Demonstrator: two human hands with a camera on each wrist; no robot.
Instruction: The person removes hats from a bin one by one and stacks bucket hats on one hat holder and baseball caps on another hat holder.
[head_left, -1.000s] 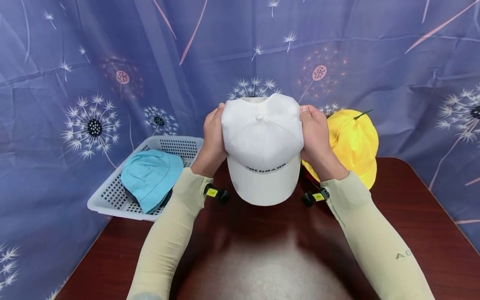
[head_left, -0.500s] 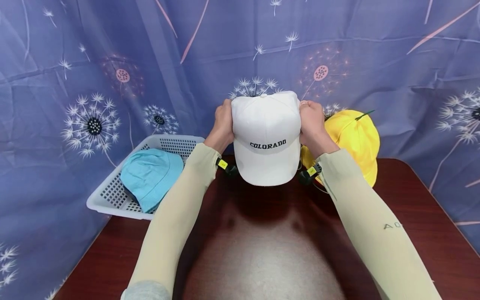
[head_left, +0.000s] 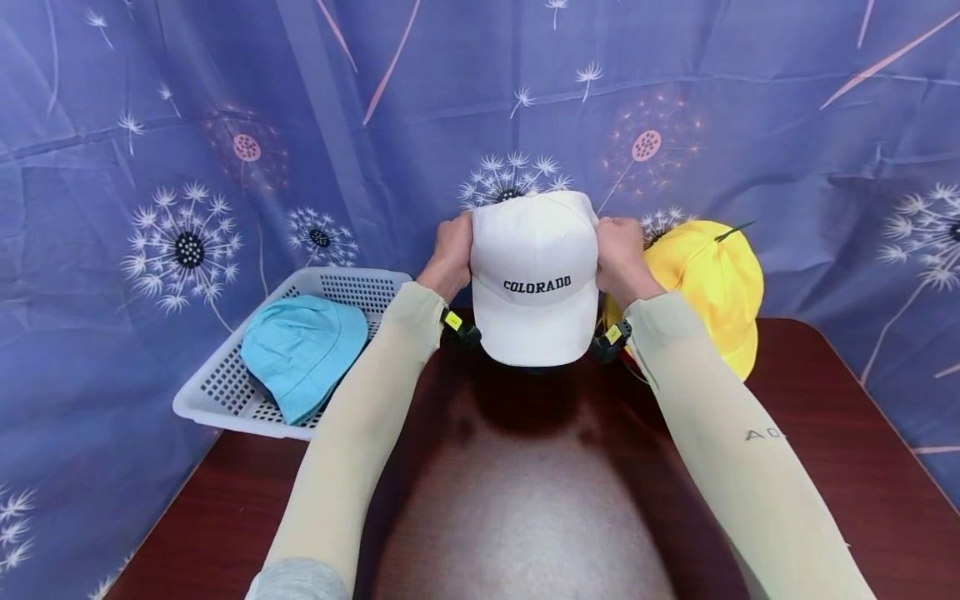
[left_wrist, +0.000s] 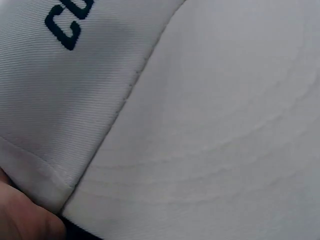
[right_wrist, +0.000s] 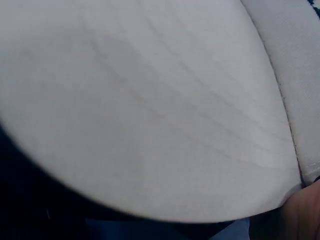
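A white baseball cap [head_left: 536,258] with COLORADO in dark letters hangs between both hands in the head view, its brim facing me and tilted down. My left hand [head_left: 452,254] grips the cap's left side, and my right hand [head_left: 622,254] grips the right side. Fingers of each hand curl behind the cap and are partly hidden. The left wrist view is filled by the stitched brim [left_wrist: 210,125], with a fingertip [left_wrist: 30,215] at the cap's edge. In the right wrist view the brim [right_wrist: 150,125] covers most of the frame, and a finger [right_wrist: 302,212] touches its corner.
A light grey perforated basket [head_left: 217,408] at the left holds a light blue bucket hat [head_left: 303,350]. Behind my right hand stands a yellow hat [head_left: 712,292] with a green stem. The dark red table [head_left: 525,500] meets a blue dandelion-print curtain [head_left: 420,108].
Both hands have carried the white cap farther away, closer to the curtain. The cap has tipped so its front lettering faces me. The basket and yellow hat stay in place.
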